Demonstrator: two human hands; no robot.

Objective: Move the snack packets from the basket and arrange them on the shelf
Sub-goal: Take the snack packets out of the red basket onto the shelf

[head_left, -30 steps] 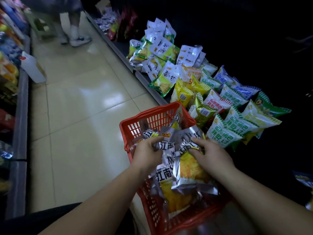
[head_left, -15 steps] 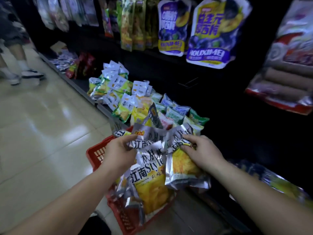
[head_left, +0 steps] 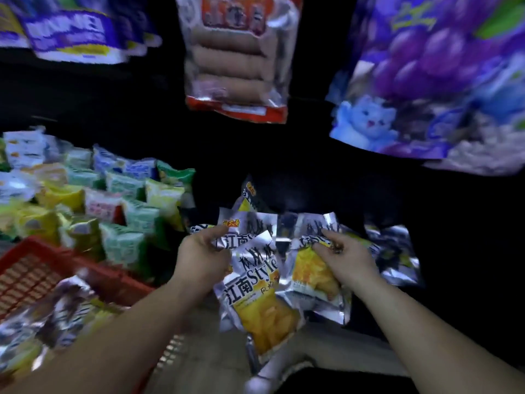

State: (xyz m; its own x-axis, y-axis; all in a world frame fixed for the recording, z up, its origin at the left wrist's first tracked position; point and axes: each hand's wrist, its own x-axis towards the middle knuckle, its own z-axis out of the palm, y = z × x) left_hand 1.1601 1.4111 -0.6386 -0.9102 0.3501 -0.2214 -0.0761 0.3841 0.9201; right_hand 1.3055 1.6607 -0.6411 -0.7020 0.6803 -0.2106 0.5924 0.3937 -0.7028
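packets (head_left: 255,282) gripped by left hand (head_left: 199,254) and right hand (head_left: 349,257) have left the basket (head_left: 37,251) at 8 o'clock, so shelving comes next.

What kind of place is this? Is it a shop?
Most likely a shop's snack aisle: rows of snack packets laid out for sale, big bags hanging above them, and a red basket.
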